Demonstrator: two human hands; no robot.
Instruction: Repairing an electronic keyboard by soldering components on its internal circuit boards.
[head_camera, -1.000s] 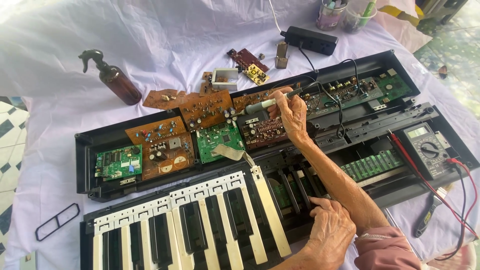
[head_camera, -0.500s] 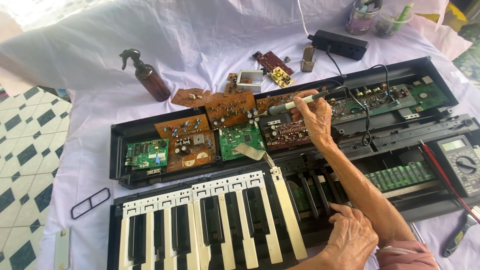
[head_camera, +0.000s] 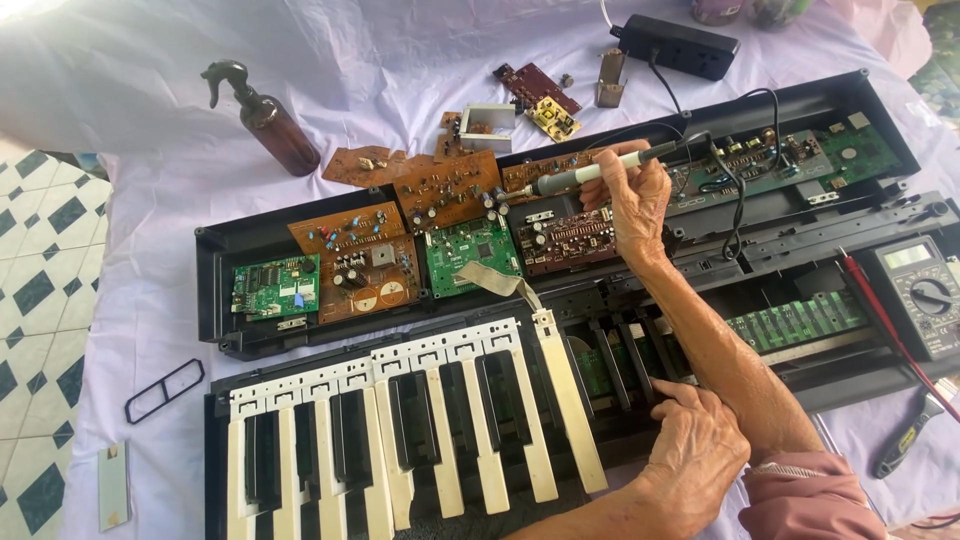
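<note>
White cloth underneath; right hand (head_camera: 632, 200) grips soldering iron (head_camera: 600, 170), tip hidden; left hand (head_camera: 695, 455) rests loose.

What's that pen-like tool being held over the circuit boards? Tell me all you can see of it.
The soldering iron is a slim tool with a pale grey handle, a dark end where a black cord leaves it, and a thin metal tip. It lies nearly level, tip pointing left and slightly down over a brown circuit board inside the opened keyboard case. The right hand pinches it mid-handle. Whether the tip touches the board is unclear.
</note>
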